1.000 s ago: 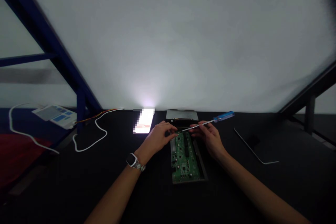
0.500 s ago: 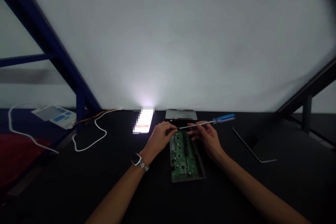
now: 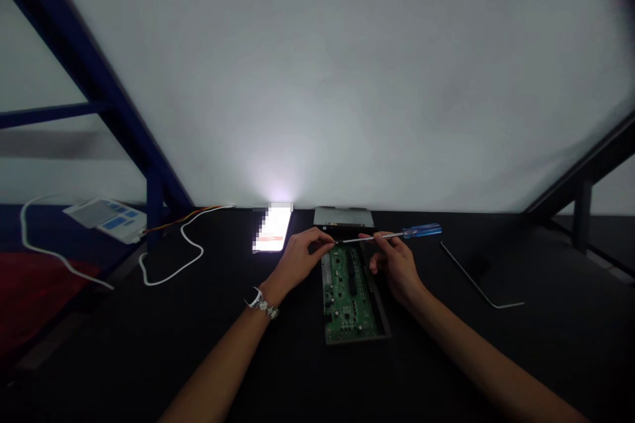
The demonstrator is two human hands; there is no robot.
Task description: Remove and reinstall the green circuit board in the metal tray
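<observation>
My right hand point(image 3: 394, 261) is closed on the shaft of a screwdriver point(image 3: 421, 230) with a clear blue handle, which points out to the right. The shaft lies nearly level above the far end of a green circuit board point(image 3: 347, 304) in a metal frame. At the screwdriver's tip, my left hand point(image 3: 305, 254) is pinched, thumb and finger meeting there. Whatever small thing sits between those fingers, if anything, is too small to make out. A watch point(image 3: 258, 299) is on my left wrist.
Behind the board lies a flat grey metal piece point(image 3: 344, 217). A lit phone point(image 3: 272, 228) leans near the wall. White cable point(image 3: 198, 248) and a white-blue card-like item point(image 3: 112, 218) are at left; a bent metal rod point(image 3: 471, 281) lies at right.
The screwdriver has become more level, its handle dropping slightly. My right hand's lower fingers have curled inward. My left hand keeps its pinch at the tip.
</observation>
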